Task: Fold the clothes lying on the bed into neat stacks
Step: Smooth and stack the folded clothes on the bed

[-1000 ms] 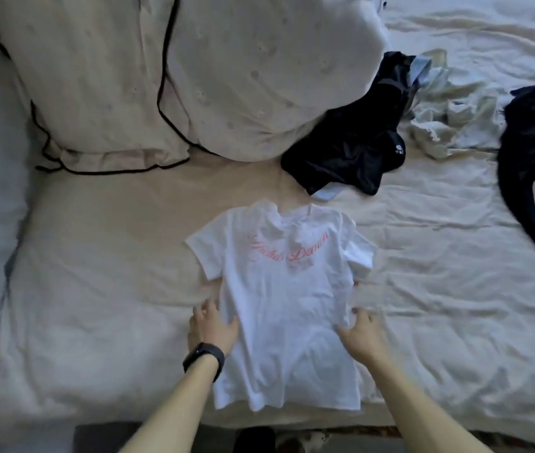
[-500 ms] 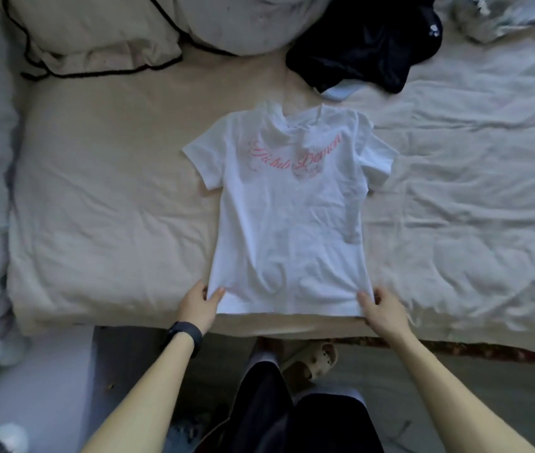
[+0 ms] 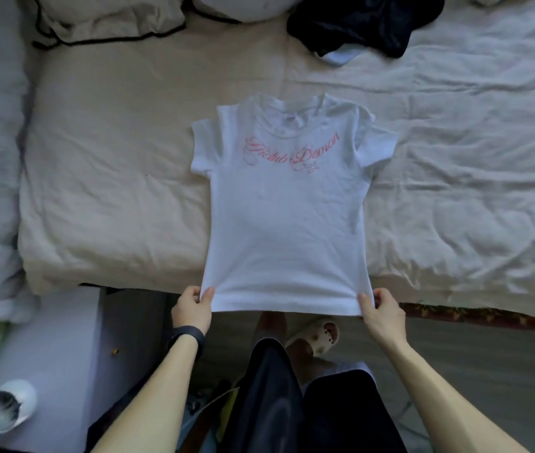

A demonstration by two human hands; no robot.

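White T-shirt (image 3: 287,220) lies front-up on the bed (image 3: 112,178), its hem corners pinched by the left hand (image 3: 191,309) and right hand (image 3: 380,310), fingers (image 3: 206,294) curled over the fabric.

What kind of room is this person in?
Most likely a bedroom in a home. There is a bed with a rumpled beige sheet and pillows at its far end. Clothes lie on it: a white T-shirt, pinched at the hem by the left hand and right hand, and a crumpled black garment.
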